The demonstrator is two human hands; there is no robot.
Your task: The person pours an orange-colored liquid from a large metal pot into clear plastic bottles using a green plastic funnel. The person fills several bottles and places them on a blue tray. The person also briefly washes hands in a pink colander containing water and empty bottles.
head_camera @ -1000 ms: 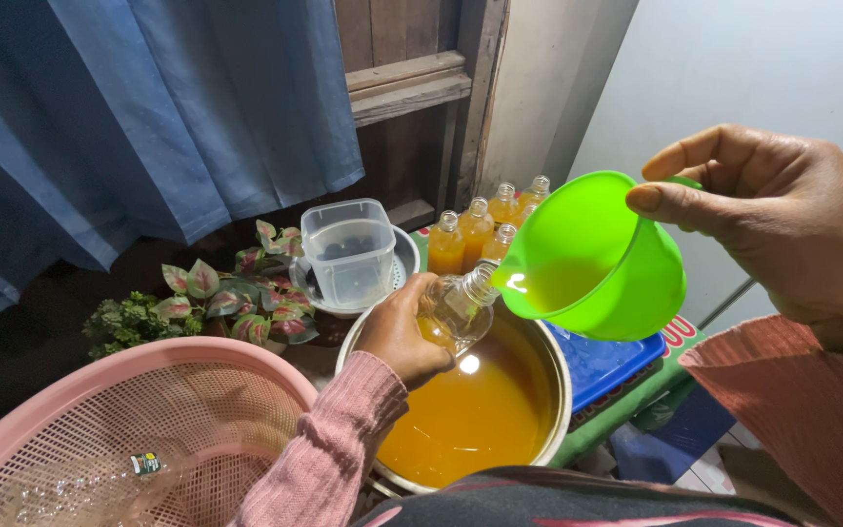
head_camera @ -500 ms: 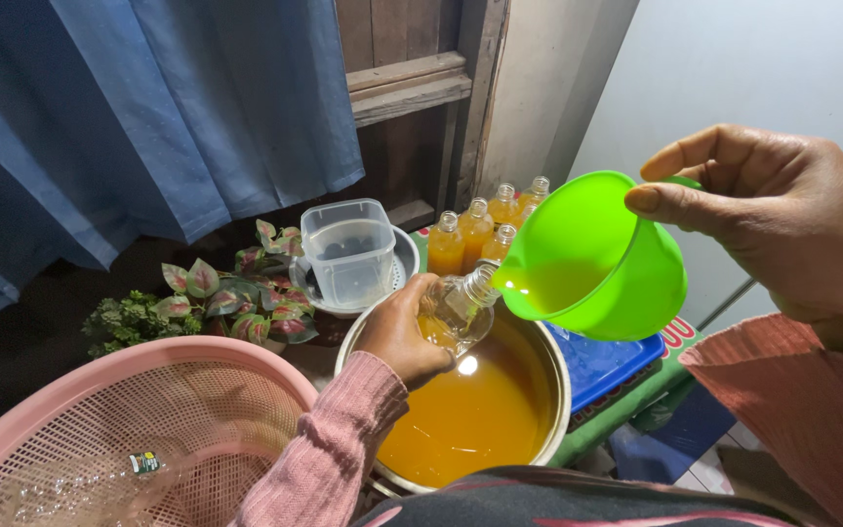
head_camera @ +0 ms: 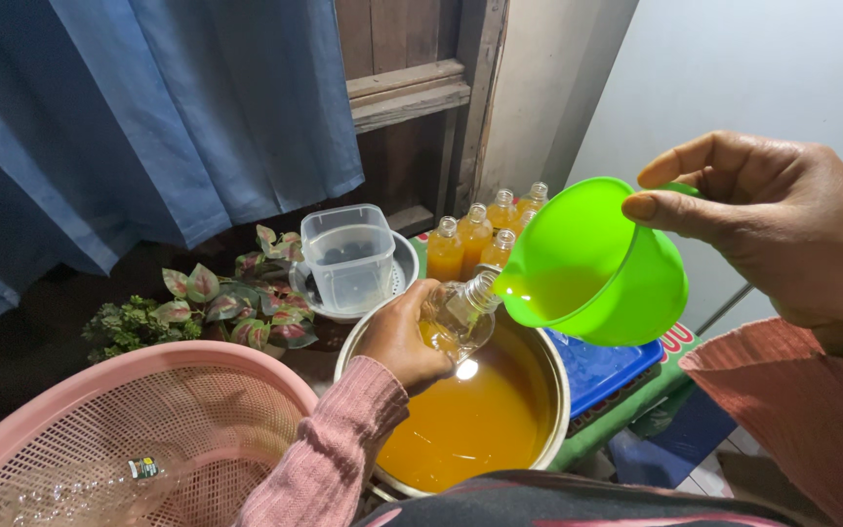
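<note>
Left hand (head_camera: 404,337) fingers wrap a small bottle (head_camera: 459,314); right hand (head_camera: 773,229) fingers pinch a tilted green scoop (head_camera: 597,263).

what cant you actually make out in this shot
All in the head view:
- How full the small bottle is: the left hand wraps its lower part.
- The lower edge of the metal pot: dark cloth at the frame's bottom covers it.
- What the clear container holds: too murky.
- The full count of filled bottles: the green cup, tilted in the right hand, hides some.
- The pink basket: cut off by the frame edge.
</note>
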